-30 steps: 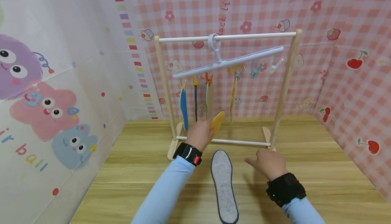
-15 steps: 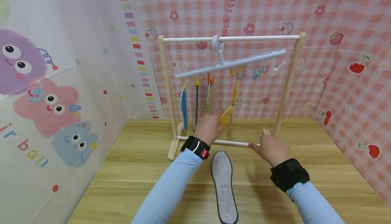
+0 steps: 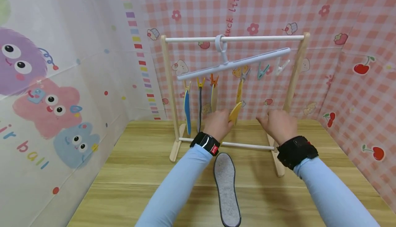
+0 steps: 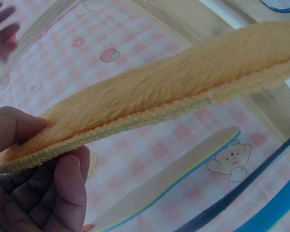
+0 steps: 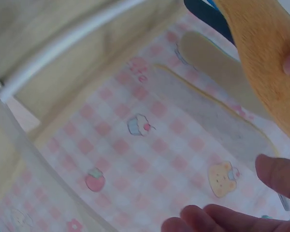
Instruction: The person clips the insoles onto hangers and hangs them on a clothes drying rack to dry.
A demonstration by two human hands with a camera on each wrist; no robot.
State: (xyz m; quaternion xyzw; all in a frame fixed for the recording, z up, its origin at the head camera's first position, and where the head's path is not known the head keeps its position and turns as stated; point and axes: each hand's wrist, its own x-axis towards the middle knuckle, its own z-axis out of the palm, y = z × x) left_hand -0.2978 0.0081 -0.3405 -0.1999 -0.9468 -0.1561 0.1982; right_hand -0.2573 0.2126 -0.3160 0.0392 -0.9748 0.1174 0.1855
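Note:
My left hand (image 3: 218, 125) pinches a fuzzy yellow insole (image 4: 159, 82) between thumb and fingers, in front of the hanging insoles. My right hand (image 3: 281, 125) is near the rack's right post, holding nothing, its thumb and fingers apart in the right wrist view. Above both hands a pale hanger (image 3: 253, 61) tilts, its right end higher. From its clips hang a blue insole (image 3: 187, 111), a dark-edged insole (image 3: 200, 106), a beige insole (image 3: 214, 98) and a yellow-edged insole (image 3: 239, 91). A teal clip (image 3: 263, 71) and a white clip (image 3: 282, 67) hang bare at the right.
A grey insole (image 3: 226, 189) with a dark edge lies on the wooden table (image 3: 139, 182) between my forearms. The rack's top bar (image 3: 263, 38) carries the hanger. Its lower bar (image 3: 252, 146) crosses close to the tabletop. Patterned cloth (image 3: 337, 82) stands behind and at the sides.
My left hand has moved right and away from me with the yellow insole. My right hand has moved forward and up toward the right post.

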